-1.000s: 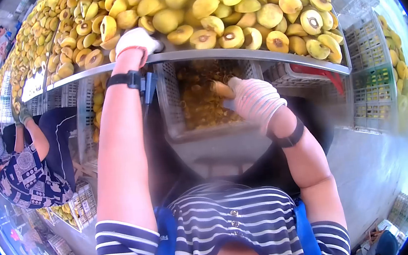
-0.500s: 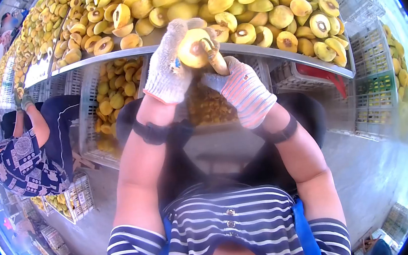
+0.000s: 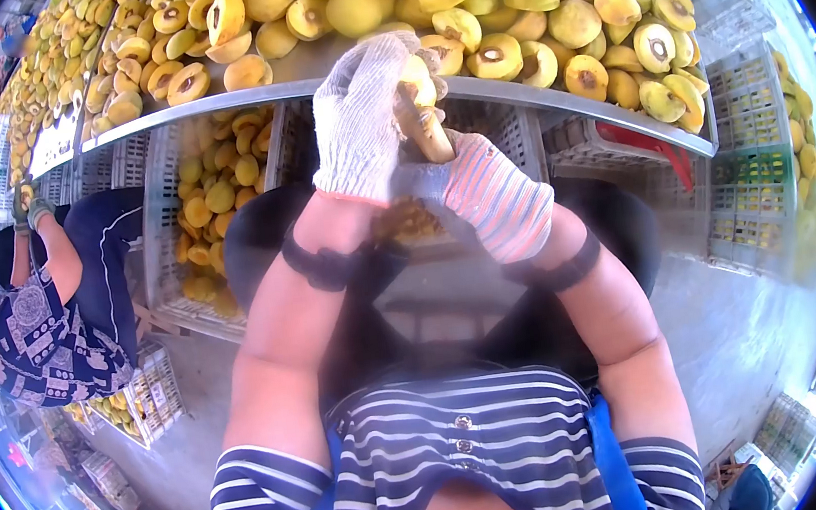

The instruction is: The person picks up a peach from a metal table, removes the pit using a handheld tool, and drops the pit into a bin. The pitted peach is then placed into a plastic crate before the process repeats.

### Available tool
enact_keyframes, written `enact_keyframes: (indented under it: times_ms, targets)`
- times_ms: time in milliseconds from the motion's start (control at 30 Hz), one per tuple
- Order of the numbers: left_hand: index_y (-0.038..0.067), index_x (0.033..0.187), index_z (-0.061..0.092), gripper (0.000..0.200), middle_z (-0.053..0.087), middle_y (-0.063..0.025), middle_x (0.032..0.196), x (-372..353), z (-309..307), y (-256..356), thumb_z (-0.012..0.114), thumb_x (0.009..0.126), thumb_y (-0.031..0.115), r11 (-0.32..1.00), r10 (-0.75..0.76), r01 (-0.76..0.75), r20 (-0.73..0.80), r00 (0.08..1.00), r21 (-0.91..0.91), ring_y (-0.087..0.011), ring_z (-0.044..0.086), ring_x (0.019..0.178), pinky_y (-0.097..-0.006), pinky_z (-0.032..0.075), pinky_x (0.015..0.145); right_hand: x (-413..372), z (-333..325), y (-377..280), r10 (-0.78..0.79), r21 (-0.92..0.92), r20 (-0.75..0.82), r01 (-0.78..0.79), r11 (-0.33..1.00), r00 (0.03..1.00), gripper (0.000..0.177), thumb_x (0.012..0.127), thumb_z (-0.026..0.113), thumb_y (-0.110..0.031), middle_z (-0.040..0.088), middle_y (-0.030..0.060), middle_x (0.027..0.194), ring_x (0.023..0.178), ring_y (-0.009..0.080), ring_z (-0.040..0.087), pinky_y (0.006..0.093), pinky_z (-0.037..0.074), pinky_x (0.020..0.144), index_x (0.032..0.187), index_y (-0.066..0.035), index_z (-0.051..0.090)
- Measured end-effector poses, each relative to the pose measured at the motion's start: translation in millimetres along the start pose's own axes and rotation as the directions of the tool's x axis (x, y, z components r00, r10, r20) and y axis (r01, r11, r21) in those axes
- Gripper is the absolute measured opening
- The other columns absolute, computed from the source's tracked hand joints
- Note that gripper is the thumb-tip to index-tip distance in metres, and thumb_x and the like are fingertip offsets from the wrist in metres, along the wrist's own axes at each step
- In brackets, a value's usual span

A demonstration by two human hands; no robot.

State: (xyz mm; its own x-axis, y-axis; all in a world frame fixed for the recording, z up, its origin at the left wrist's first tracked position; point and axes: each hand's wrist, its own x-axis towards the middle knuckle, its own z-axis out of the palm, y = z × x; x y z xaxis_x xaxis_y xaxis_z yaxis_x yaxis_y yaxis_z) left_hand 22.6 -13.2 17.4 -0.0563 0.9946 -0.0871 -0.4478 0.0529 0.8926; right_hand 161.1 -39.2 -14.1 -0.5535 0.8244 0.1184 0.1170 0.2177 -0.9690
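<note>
My left hand [image 3: 367,119], in a pale knitted glove, wraps round a yellow fruit half [image 3: 416,81] just past the table's metal edge; its palm side is turned away and much of the fruit is hidden. A tool with a brownish handle [image 3: 427,134] is gripped in my right hand [image 3: 493,190], which wears a striped glove. The tool's upper end meets the fruit. Halved yellow fruits [image 3: 496,56] lie heaped on the metal-edged table [image 3: 284,92] beyond both hands.
Below the table at left stands a crate of fruit halves [image 3: 220,196]. A red object [image 3: 648,149] lies on a crate at right, beside stacked crates [image 3: 745,166]. At far left a co-worker [image 3: 54,326] sits with gloved hands at the table.
My left hand has turned, its back now covering more of the fruit. The tool and my right hand have shifted slightly down. The view has moved a little.
</note>
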Motion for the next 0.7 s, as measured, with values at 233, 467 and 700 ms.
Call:
enact_keyframes:
  times_ms: [233, 467, 700]
  targets:
    - [-0.003, 0.113, 0.064, 0.034, 0.068, -0.0187, 0.095, -5.5, -3.6, 2.0, 0.055, 0.099, 0.028, 0.995, -0.066, 0.07, 0.052, 0.996, -0.078, -0.0303, 0.07, 0.077, -0.039, 0.063, 0.064, -6.5, -10.1, -9.5, 0.341, 0.357, 0.252, -0.414, 0.837, 0.906, 0.019, 0.089, 0.069, -0.016, 0.065, 0.0049, 0.081, 0.073, 0.0139, 0.061, 0.0286, 0.048, 0.064, 0.104, -0.006, 0.068]
    - [-0.003, 0.108, 0.066, 0.039, 0.071, -0.0209, 0.094, -2.6, -5.9, 13.5, 0.059, 0.095, 0.033, 0.971, -0.164, 0.217, 0.371, 0.914, -0.104, -0.0303, 0.07, 0.074, -0.0372, 0.059, 0.064, -13.1, -23.4, -28.6, 0.384, 0.576, 0.482, -0.615, 0.538, 0.787, 0.036, 0.075, 0.082, -0.034, 0.053, -0.0011, 0.066, 0.048, 0.0082, 0.046, 0.0224, 0.034, 0.044, 0.086, -0.007, 0.059]
    - [-0.001, 0.115, 0.063, 0.046, 0.068, -0.0236, 0.102, -13.0, -56.7, 47.7, 0.053, 0.1, 0.042, 0.965, 0.006, 0.069, 0.289, 0.957, -0.251, -0.0335, 0.07, 0.083, -0.0376, 0.063, 0.064, -30.8, -47.2, -16.1, 0.364, 0.249, 0.441, -0.502, 0.828, 0.82, 0.024, 0.081, 0.074, -0.027, 0.058, 0.0011, 0.071, 0.062, 0.0103, 0.055, 0.0272, 0.044, 0.058, 0.09, -0.006, 0.066]
